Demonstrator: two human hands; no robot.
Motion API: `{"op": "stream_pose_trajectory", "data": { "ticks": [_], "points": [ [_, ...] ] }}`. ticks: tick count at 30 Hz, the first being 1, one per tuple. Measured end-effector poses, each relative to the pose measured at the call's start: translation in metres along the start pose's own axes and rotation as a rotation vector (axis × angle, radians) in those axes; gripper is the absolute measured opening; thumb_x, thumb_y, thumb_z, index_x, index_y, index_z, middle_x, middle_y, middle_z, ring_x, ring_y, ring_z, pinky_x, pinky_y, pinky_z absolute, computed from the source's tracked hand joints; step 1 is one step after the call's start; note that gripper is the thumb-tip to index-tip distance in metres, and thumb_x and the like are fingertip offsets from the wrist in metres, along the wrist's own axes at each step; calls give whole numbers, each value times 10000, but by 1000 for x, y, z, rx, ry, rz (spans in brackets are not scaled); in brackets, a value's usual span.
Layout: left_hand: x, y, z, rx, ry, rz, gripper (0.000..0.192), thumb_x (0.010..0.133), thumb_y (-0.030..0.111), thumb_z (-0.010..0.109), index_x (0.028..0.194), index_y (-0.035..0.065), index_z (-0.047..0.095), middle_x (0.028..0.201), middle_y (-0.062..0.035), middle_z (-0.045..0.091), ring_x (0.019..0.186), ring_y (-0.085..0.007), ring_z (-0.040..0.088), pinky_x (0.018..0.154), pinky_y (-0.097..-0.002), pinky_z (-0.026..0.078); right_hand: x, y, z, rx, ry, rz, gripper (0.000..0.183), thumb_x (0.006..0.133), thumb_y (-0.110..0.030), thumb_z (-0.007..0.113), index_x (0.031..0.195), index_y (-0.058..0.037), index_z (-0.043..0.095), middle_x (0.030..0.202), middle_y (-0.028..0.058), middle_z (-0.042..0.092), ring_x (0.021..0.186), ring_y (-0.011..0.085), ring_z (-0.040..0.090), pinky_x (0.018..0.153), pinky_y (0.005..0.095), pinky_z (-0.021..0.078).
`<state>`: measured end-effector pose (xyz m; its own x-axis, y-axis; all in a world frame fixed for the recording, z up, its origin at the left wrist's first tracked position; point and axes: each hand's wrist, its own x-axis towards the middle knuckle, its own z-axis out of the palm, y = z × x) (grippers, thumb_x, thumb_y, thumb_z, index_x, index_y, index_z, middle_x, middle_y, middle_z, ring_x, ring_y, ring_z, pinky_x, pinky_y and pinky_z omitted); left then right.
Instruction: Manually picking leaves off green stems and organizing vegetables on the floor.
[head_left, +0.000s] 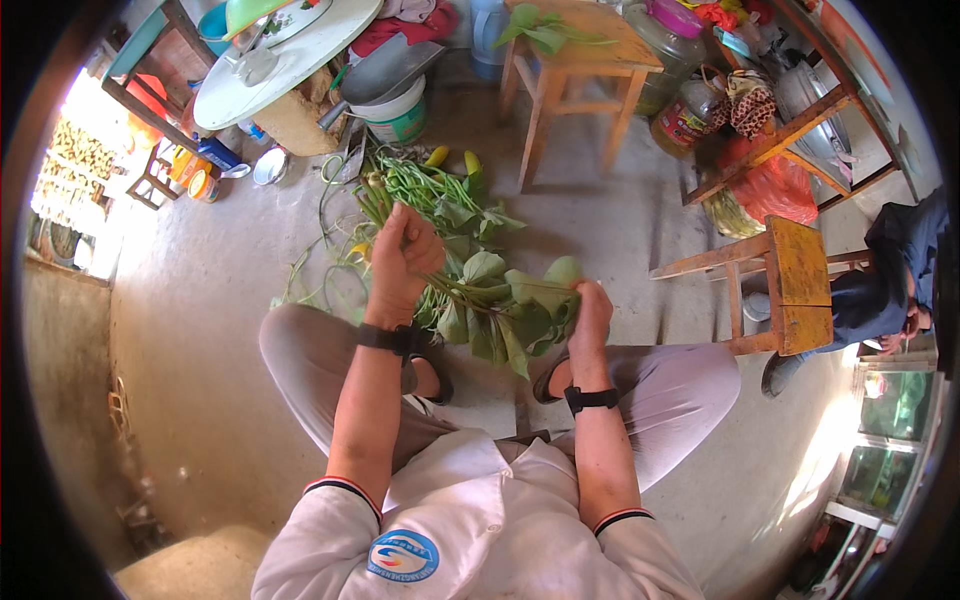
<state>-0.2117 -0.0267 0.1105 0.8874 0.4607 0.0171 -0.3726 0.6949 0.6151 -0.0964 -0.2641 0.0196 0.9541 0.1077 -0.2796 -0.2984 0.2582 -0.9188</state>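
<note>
My left hand (407, 251) is closed around the stems of a bunch of leafy greens (491, 304), with the cut-looking stem ends poking out above the fist. At the leafy end, my right hand (591, 313) pinches the edge of a broad leaf. The bunch stretches between both hands, above the floor and in front of my knees. Beneath and beyond it lies a heap of green stems and leaves (450, 191) on the concrete floor. Two yellowish, elongated vegetables (472, 163) rest at the far side of that heap.
A wooden stool (585, 56) bearing some leaves (544, 34) stands ahead. Another wooden stool (802, 285) is at right, near a seated person (874, 300). Ahead left are a white bucket (394, 112) topped by a dark wok (394, 71) and a round table (300, 67).
</note>
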Motion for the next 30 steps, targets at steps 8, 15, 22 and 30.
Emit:
{"op": "stream_pose_trajectory", "data": {
  "ticks": [8, 15, 22, 30],
  "points": [
    [-1, -3, 6, -60, -124, -83, 384, 991, 391, 367, 729, 112, 397, 499, 49, 283, 382, -58, 234, 391, -225, 205, -25, -42, 34, -547, -436, -205, 152, 818, -85, 533, 893, -6, 639, 825, 20, 600, 745, 118, 527, 708, 261, 432],
    [-1, 1, 35, 63, -376, -207, 401, 965, 430, 419, 721, 113, 396, 494, 55, 296, 385, -47, 248, 394, -228, 204, -37, -43, 58, -805, -1058, -457, 159, 787, -136, 635, 941, -115, 669, 859, 75, 591, 741, 259, 589, 645, 322, 468],
    [2, 14, 52, 18, -348, -198, 396, 963, 426, 424, 720, 114, 399, 495, 64, 302, 376, -44, 232, 387, -227, 199, -40, -57, 66, -703, -1005, -492, 101, 774, -130, 628, 863, -86, 645, 838, 82, 568, 750, 244, 590, 647, 319, 465],
    [5, 8, 59, 55, -392, -328, 414, 966, 452, 401, 717, 121, 397, 495, 68, 292, 373, -39, 243, 381, -222, 199, -33, -32, 59, -330, -583, -59, 112, 790, -117, 562, 764, -17, 605, 714, 24, 589, 656, 139, 558, 590, 270, 438]
  ]
}}
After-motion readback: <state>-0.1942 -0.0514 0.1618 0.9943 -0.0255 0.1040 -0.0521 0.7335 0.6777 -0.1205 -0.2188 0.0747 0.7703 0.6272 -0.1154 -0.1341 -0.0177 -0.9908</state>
